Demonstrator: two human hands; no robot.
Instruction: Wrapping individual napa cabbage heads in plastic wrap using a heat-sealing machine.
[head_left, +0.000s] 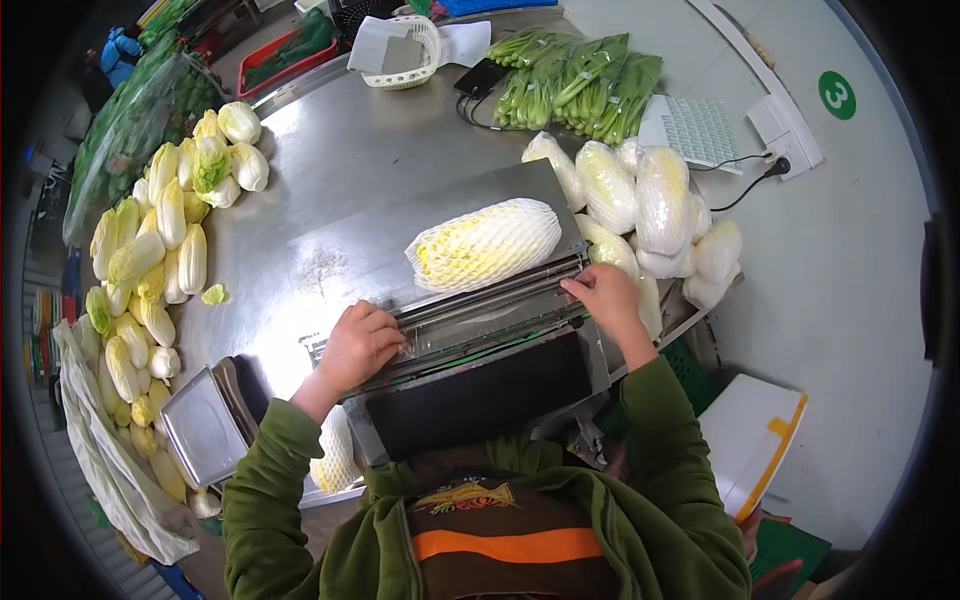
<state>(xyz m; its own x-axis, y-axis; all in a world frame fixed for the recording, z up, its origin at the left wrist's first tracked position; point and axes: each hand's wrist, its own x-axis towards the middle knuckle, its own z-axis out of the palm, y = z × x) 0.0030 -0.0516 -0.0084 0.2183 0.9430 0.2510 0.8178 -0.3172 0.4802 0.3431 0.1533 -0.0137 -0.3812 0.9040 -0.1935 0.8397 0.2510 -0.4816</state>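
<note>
A napa cabbage in a white foam net sleeve (487, 244) lies on the flat metal top of a film-wrapping machine (480, 386). Both hands are at the machine's near side, where clear plastic film (480, 326) spans between the rollers. My left hand (360, 346) pinches the film's edge at the left end, fingertips together. At the right end, my right hand (606, 300) has thumb and forefinger closed at the film's other corner; the film there is hard to see. Another cabbage in a foam net (335, 454) sits by the machine's left side, below my left forearm.
Film-wrapped cabbages (664, 202) are piled right of the machine, bagged leafy greens (581, 82) behind them. Unwrapped small cabbages (150, 262) cover the steel table's (337, 135) left side. Metal trays (202, 427) stand front left; a white basket (409, 64) is at the back.
</note>
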